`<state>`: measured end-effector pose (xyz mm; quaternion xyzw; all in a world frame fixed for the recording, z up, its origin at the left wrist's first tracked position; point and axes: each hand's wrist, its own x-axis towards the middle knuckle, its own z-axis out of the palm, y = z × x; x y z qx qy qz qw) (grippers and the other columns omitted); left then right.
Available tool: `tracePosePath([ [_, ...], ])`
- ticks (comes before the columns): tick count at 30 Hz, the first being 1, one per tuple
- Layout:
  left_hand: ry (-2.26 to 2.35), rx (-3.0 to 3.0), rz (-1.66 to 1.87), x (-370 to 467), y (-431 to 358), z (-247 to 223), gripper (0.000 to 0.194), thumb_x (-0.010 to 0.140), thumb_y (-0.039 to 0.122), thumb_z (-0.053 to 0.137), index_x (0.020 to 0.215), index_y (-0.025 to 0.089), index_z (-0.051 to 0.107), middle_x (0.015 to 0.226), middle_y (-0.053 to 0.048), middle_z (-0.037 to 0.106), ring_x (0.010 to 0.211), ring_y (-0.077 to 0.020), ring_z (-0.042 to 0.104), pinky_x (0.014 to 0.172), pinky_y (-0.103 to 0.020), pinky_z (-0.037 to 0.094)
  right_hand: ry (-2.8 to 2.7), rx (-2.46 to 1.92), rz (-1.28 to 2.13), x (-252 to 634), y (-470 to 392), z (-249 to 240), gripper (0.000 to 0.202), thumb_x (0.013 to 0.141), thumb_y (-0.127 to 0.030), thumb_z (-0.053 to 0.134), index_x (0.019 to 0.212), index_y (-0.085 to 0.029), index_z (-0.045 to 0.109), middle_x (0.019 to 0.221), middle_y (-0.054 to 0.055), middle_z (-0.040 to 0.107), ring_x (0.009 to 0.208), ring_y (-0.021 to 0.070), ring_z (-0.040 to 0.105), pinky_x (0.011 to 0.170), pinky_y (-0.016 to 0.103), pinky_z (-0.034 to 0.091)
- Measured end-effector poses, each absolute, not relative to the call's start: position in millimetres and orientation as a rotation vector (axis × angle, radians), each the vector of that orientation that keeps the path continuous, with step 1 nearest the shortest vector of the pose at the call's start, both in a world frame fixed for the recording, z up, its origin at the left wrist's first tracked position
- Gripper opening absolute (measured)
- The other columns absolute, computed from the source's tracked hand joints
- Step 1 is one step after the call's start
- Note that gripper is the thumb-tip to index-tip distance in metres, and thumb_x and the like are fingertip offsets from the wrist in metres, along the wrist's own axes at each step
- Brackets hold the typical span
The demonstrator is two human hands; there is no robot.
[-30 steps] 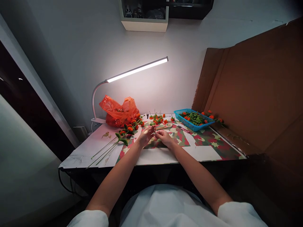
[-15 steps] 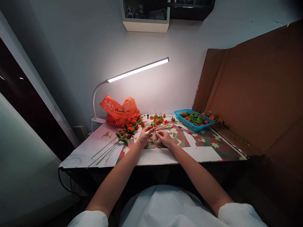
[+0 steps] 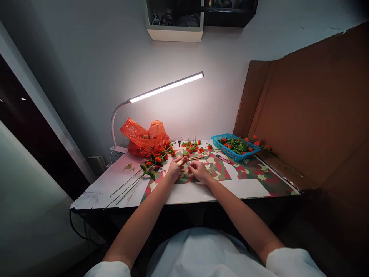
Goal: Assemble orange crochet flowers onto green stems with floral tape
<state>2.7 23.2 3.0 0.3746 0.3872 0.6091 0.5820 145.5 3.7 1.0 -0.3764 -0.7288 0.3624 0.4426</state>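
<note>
Pinching an apparent thin stem (image 3: 187, 163) left of the blue basket (image 3: 236, 157), right hand (image 3: 199, 170) fingers closed on it, left hand (image 3: 175, 169) fingers curled, hold unclear, hands close likely for fine control.

I see a lit desk lamp (image 3: 166, 88); above it, a pale-edged wall cabinet (image 3: 175, 35); up and right of the lamp, a black cabinet (image 3: 226, 18); farther right, tall brown cardboard (image 3: 311, 111); behind the lamp, the wall (image 3: 181, 57).
</note>
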Motion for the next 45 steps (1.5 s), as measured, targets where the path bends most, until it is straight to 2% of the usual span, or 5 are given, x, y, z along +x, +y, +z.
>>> tracePosePath([
  [7,0.868,0.878,1.353,4.2,22.2,3.2,0.035,0.055,0.033,0.083,0.079,0.012,0.067,0.077,-0.006,0.067,0.052,-0.0058,0.05,0.042,-0.017,0.031,-1.901,-0.961,0.684,146.1,3.5,-0.6,0.017,0.078,-0.018,0.051,0.061,-0.02,0.05,0.059,0.0,0.063,0.056,0.0142,0.055,0.062,0.027,0.04],
  [18,0.811,0.888,1.297,2.1,27.4,-2.2,0.034,0.058,0.036,0.081,0.07,0.011,0.062,0.053,0.004,0.05,0.043,-0.0033,0.042,0.04,-0.016,0.031,-1.916,-0.948,0.666,146.3,3.1,-2.3,0.015,0.078,-0.017,0.051,0.064,-0.02,0.052,0.059,0.0,0.062,0.056,0.0146,0.055,0.06,0.027,0.039],
  [32,0.812,0.863,1.349,3.1,24.0,0.0,0.038,0.049,0.033,0.085,0.072,0.011,0.065,0.064,-0.001,0.062,0.047,-0.0032,0.045,0.042,-0.016,0.031,-1.906,-0.975,0.659,146.1,2.8,-1.3,0.016,0.078,-0.018,0.051,0.063,-0.02,0.05,0.06,0.0,0.062,0.057,0.0143,0.055,0.061,0.026,0.04],
  [41,0.841,0.859,1.346,4.1,22.0,2.4,0.038,0.049,0.033,0.085,0.072,0.011,0.064,0.063,0.0,0.061,0.048,-0.0033,0.045,0.043,-0.016,0.03,-1.907,-0.987,0.676,146.0,0.8,-0.4,0.016,0.079,-0.017,0.05,0.063,-0.018,0.05,0.06,0.0,0.061,0.057,0.0133,0.055,0.062,0.025,0.04],
  [45,0.779,0.923,1.311,2.7,15.0,12.4,0.037,0.052,0.036,0.084,0.071,0.013,0.062,0.068,0.0,0.061,0.056,-0.006,0.052,0.051,-0.018,0.038,-1.813,-0.893,0.918,148.6,0.1,7.6,0.016,0.079,-0.023,0.056,0.065,-0.018,0.051,0.06,-0.001,0.061,0.058,0.0132,0.054,0.064,0.027,0.04],
])
